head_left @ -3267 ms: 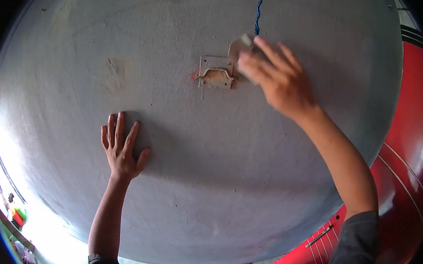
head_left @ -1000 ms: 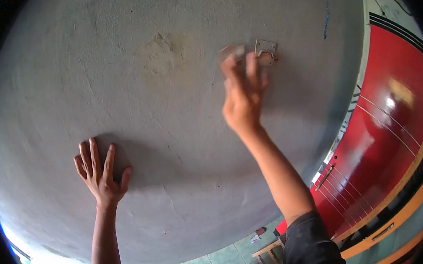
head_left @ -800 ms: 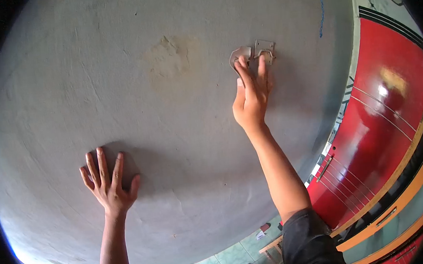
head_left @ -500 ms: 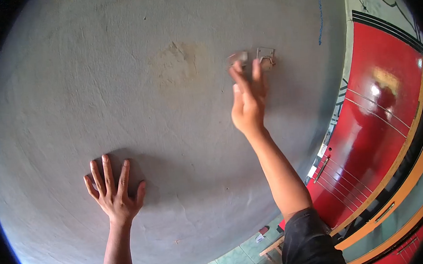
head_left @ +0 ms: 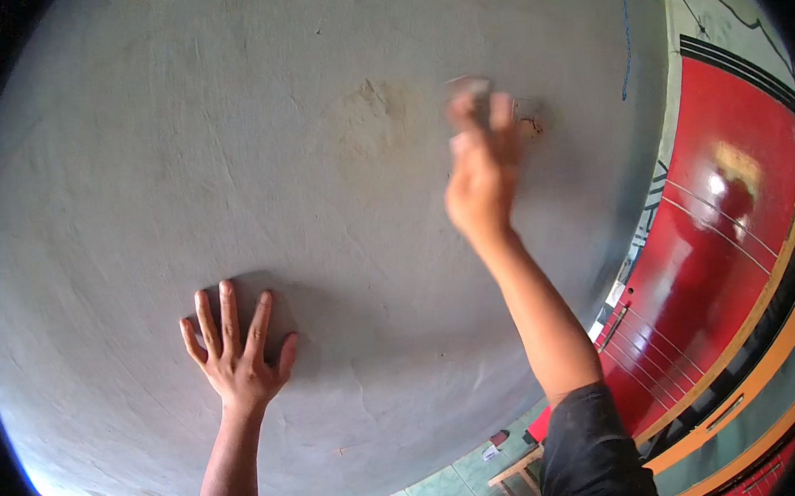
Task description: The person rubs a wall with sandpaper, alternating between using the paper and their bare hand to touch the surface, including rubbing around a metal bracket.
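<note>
Head view. Left hand splayed flat on grey plastered wall, holding nothing, with bare wall all around it. Right hand, blurred, fingers nearly straight, pins small grey sanding sheet to the wall just left of rusty metal bracket. Glossy red door bounds the wall at right.

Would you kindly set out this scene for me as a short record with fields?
Surface: grey wall with a brownish patch
Left hand: open, palm flat on the wall, fingers spread
Right hand: raised, holds a grey pad to the wall; both blurred
Beside the pad: metal bracket to its right, partly hidden by the fingers
Right side: red door; blue cord hanging down the wall
</note>
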A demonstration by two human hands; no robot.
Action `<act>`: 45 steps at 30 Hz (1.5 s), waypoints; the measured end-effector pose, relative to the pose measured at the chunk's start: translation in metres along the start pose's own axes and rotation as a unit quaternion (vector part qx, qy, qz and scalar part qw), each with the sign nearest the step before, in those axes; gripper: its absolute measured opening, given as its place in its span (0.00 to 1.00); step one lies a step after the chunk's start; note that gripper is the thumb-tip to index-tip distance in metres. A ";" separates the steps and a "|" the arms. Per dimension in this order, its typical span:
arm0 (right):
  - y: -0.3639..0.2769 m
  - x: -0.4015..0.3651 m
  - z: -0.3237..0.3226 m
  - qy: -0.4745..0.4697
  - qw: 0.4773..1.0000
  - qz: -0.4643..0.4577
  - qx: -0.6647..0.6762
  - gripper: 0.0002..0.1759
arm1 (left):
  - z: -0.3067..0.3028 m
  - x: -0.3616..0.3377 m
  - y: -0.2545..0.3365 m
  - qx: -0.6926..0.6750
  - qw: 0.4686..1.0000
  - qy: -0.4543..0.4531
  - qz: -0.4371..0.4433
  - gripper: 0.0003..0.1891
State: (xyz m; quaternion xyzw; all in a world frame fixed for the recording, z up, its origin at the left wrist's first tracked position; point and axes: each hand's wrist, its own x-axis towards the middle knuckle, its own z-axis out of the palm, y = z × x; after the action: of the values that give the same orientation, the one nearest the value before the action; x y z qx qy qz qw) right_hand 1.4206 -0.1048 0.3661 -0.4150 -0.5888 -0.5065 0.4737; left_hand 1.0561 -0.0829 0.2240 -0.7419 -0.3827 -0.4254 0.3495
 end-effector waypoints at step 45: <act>-0.088 0.107 0.036 -0.028 0.974 -0.204 0.095 0.24 | -0.042 -0.002 -0.134 0.054 0.997 0.044 -0.028 0.37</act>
State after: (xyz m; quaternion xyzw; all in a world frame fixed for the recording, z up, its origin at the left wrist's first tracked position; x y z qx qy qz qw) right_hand 1.3087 -0.0804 0.4512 -0.2529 -0.7199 -0.5223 0.3807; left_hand 0.9246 -0.0565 0.2647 -0.6913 -0.4100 -0.4459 0.3940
